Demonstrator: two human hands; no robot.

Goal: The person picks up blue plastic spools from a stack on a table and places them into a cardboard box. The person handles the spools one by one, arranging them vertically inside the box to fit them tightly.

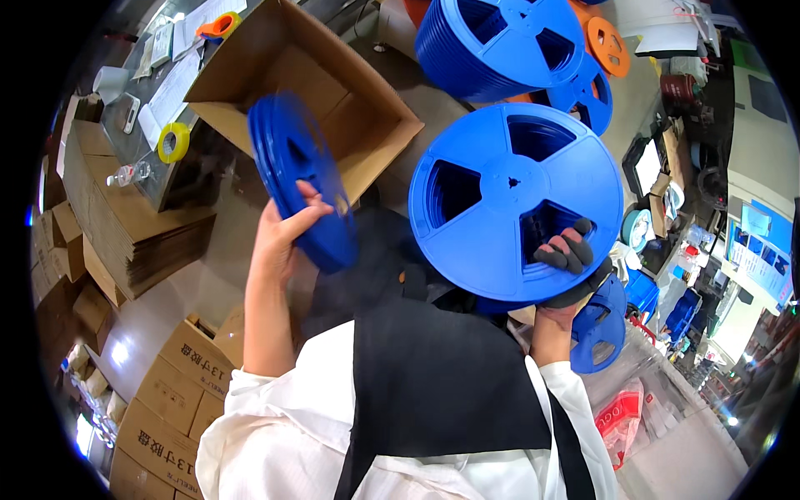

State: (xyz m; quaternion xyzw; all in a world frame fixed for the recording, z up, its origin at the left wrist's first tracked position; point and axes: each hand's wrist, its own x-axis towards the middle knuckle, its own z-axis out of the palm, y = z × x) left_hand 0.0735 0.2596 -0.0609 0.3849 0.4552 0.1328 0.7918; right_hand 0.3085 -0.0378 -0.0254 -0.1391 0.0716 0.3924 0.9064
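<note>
A few blue plastic reels (287, 158) are held together on edge in my left hand (282, 229), bare, with its thumb and fingers closed on them; their far side is blurred. They stand tilted at the near side of an open cardboard box (367, 92), overlapping its rim. My right hand (567, 258), in a dark grey glove, grips a larger stack of blue reels (487, 192). Its fingertips reach through a cutout in the front reel, while part of the palm is hidden behind the rim. That front reel faces me, with wide cutouts around a small centre hole.
A tall stack of blue reels (500, 50) stands beyond, beside an orange reel (608, 46). Flattened cartons (142, 208) are piled at left below a desk holding papers and yellow tape (173, 142). Closed cartons (171, 400) sit at lower left. Another blue reel (600, 325) lies at right.
</note>
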